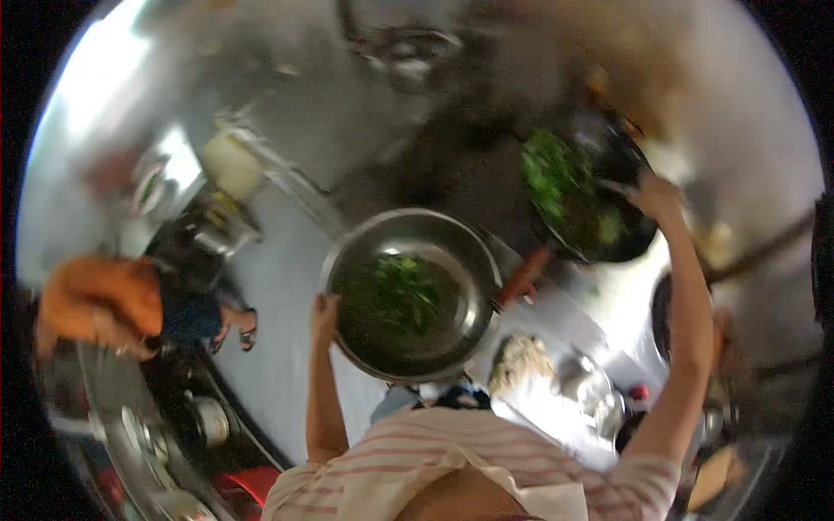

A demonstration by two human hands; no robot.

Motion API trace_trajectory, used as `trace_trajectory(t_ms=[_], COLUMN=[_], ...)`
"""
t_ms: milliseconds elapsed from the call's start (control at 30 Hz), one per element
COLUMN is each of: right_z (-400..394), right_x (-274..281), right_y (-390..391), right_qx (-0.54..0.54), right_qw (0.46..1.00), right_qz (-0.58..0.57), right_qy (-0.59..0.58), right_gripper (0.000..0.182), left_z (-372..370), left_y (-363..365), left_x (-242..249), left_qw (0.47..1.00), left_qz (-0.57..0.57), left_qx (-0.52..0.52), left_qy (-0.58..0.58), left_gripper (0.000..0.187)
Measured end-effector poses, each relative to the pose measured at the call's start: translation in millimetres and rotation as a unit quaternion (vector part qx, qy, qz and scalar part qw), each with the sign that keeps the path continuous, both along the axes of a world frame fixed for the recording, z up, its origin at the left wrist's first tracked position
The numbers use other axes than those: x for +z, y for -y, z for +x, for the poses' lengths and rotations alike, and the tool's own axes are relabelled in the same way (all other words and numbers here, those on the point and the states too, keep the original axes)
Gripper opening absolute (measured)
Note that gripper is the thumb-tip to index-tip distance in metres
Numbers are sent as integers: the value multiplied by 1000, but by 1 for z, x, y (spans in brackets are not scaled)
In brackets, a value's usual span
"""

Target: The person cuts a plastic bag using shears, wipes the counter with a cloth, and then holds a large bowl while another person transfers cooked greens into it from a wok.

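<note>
Steel bowl [452, 260] of greens: left fingers [325, 306] grip its rim; right fingers [653, 193] hold the wok [621, 187].

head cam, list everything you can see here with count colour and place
metal bowl: 1, silver, centre, green leaves inside
black wok: 1, upper right, greens inside
greens: 2 lots, green, one in bowl, one in wok
handle: 1, orange-red, between bowl and wok
other person: 1, orange top, left edge
striped shirt: 1, pink and white, bottom
left hand: 1, on bowl's left rim
right hand: 1, at wok's rim
</note>
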State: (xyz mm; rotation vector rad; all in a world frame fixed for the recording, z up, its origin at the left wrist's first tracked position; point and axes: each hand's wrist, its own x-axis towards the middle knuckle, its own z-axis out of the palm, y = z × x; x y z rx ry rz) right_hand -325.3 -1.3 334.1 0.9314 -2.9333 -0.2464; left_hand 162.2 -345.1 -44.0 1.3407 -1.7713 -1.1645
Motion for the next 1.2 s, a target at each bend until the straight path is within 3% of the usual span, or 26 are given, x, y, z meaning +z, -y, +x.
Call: trace_trajectory(t_ms=[33, 67, 100, 133, 200, 333, 400, 433, 567, 700, 867, 933, 1067, 1100, 1200], right_z=[-18, -22, -36, -51, -49, -70, -74, -69, -86, -102, -110, -111, -104, -105, -93], right_x=[-16, -18, -28, -39, -40, -66, -83, -91, -107, -122, -130, -139, -137, -137, -131], right_y=[-9, -11, -18, -27, -32, -53, -59, -64, -71, -76, -75, -79, -86, -85, -85], right_qx=[24, -5, -28, -18, -69, -72, -51, -11, 31, -20, -4, 46, 129, 52, -12], right_qw=[998, 999, 1000, 1000, 996, 991, 994, 990, 995, 991, 992, 969, 966, 982, 992], right_qz=[-28, -6, 3, -9, -25, -40, -91, -133, -98, -136, -115, -215, -197, -168, -128], right_qy=[-49, -37, -4, -2, 46, 103, 27, -37, -17, -7, -47, -114, -108, -67, -15], right_gripper=[45, 47, 49, 50, 48, 45, 41, 37, 37, 40, 40, 42, 41, 40, 38], left_z=[-3, -16, -9, -8, -13, -12, -9, -7, -6, -7, -4, -3, -3, 1, -7], left_y=[-11, -40, -30, -27, -44, -41, -37, -34, -34, -43, -38, -36, -32, -33, -46], left_x=[26, 104, 73, 64, 115, 91, 91, 79, 79, 93, 80, 74, 66, 65, 92], left_qw=[1000, 982, 997, 988, 992, 996, 994, 994, 993, 987, 982, 980, 991, 991, 989], left_qz=[18, 186, 82, 139, 125, 59, 101, 101, 92, 111, 120, 124, 93, 104, 82], left_qx=[-21, 20, -7, 9, -13, -9, -17, -17, -12, -14, -19, -31, -39, -39, -49], left_qy=[-3, 18, -7, -68, -3, -65, -48, -49, -72, -117, -142, -152, -87, -74, -117], left_gripper=[44, 45, 38, 32, 33, 22, 18, 18, 20, 24, 29, 30, 29, 29, 30])
